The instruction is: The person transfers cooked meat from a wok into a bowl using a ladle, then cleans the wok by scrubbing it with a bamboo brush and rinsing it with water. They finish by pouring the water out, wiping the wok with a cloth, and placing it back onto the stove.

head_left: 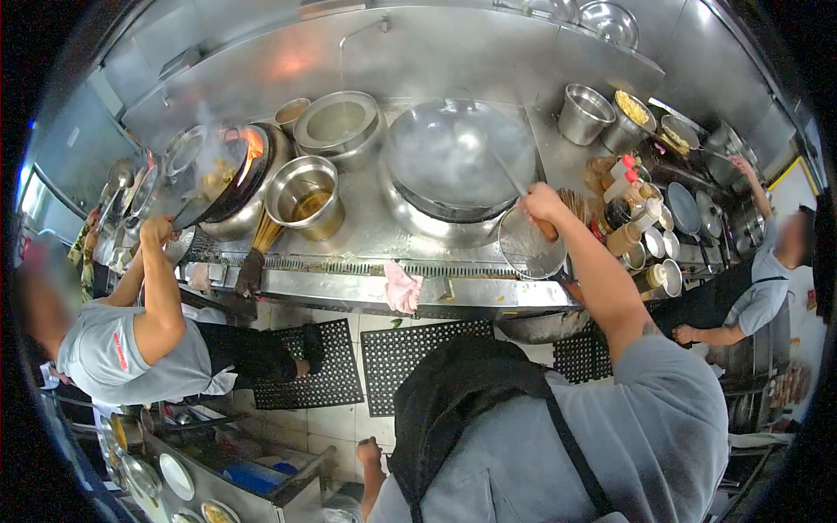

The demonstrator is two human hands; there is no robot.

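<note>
My right hand (542,205) is wrapped around a long-handled metal wok utensil (510,170) with a wooden grip end. The utensil's working end reaches into a large wok (418,166) on the burner, where steam hides its shape. Pale steam also blurs whatever lies in the wok. A round wire strainer (530,248) rests just below my right hand at the counter edge. Low at my side, away from the stove, hangs my left hand (369,451), its fingers curled closed with nothing visible in them.
Left of the wok are a metal pot (328,213) of brown liquid and a lidded pot (370,144). A co-worker (131,344) handles a flaming wok (228,187). Sauce bottles (621,179) crowd the right; another person (758,288) stands beyond. A pink cloth (403,288) lies on the front ledge.
</note>
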